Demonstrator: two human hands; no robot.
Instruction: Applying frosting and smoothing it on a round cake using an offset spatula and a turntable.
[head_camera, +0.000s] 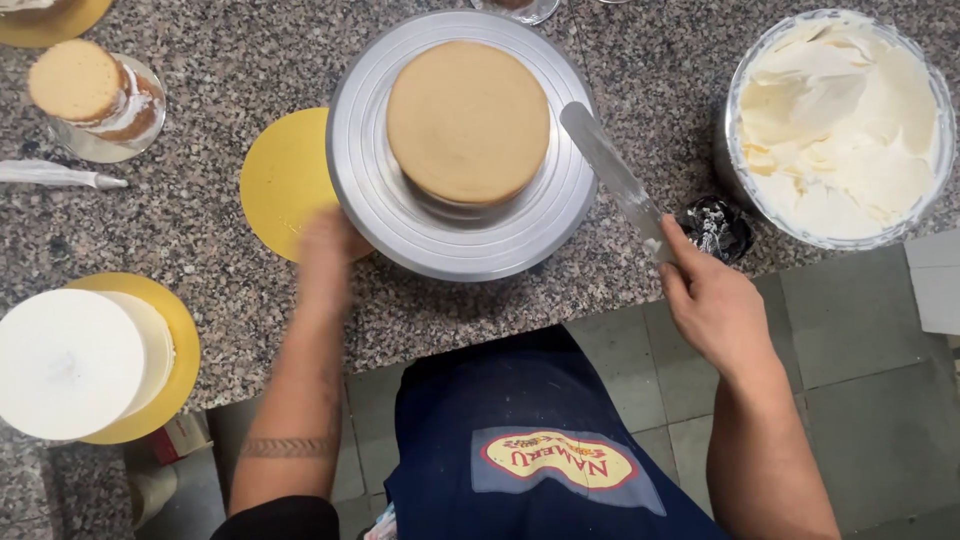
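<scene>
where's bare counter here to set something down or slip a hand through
Bare granite lies along the front edge between the iced white cake and the left hand, and at top left between the small layered cake and the turntable. It is crowded on the right: the right hand holds the spatula between the turntable and cream bowl.

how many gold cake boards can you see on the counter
3. One round gold cake board lies bare beside the silver turntable, one sits under the white frosted cake at lower left, and one is cut off at the top-left corner. More may lie outside the frame.
</scene>
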